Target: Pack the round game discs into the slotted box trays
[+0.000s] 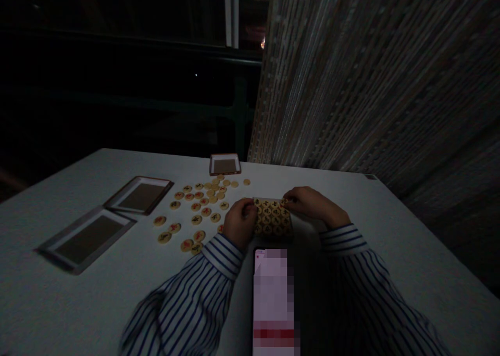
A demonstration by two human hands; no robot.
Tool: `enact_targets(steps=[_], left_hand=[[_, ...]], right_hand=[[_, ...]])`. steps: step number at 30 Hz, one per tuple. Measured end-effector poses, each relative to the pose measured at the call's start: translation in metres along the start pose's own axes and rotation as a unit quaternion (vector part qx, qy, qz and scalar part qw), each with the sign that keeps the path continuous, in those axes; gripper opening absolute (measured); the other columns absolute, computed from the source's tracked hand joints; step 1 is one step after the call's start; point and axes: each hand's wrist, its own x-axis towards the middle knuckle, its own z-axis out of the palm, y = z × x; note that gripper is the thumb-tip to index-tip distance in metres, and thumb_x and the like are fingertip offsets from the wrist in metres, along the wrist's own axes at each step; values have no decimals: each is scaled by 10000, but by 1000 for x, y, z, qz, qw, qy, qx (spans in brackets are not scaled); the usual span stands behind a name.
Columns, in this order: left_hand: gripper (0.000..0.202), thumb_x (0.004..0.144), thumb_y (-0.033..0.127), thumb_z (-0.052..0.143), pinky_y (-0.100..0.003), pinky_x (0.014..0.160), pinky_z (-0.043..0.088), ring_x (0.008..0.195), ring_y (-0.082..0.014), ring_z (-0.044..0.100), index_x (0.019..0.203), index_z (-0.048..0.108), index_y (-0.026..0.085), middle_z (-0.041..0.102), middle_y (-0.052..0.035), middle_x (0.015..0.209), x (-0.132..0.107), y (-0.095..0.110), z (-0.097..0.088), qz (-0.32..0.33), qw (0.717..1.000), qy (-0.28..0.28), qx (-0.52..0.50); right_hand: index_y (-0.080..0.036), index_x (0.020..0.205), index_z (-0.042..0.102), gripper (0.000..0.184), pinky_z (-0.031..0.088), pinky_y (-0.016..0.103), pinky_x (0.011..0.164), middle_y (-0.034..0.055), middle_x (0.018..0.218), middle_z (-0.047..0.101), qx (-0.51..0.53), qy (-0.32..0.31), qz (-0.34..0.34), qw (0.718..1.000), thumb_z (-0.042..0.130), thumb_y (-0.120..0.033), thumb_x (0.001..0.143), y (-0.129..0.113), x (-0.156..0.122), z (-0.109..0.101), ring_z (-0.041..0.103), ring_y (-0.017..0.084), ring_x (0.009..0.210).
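A small box (pixel 292 231) filled with rows of round wooden Chinese chess pieces (pixel 274 219) lies on the white table in front of me. The pieces in it show dark characters. My left hand (pixel 237 221) is closed at the box's left edge, fingers curled and thumb against the side. At the far right corner, my right hand (pixel 310 204) pinches a Chinese chess piece (pixel 285 201) lying at the end of the top row. Loose Chinese chess pieces (pixel 206 211), some with red and some with dark characters, are scattered left of the box; several look blank.
A lit phone (pixel 271 293) lies just below the box, between my forearms. Shallow trays (pixel 140 195) (pixel 86 240) sit at the left, and another shallow tray (pixel 225 164) stands at the table's (pixel 394 252) far edge. A string curtain (pixel 332 75) hangs behind the right side.
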Motion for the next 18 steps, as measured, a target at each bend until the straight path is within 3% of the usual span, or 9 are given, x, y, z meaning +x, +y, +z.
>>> enact_targets(steps=[18], left_hand=[[235, 720, 270, 564, -356, 808, 473, 848, -194, 612, 920, 642, 174, 663, -66, 867, -1, -4, 0, -18, 1000, -2, -23]], right_hand=[[-188, 947, 683, 272, 418, 267, 682, 84, 916, 680, 14, -21, -9, 1000, 507, -336, 801, 0, -2, -2, 598, 187, 810]])
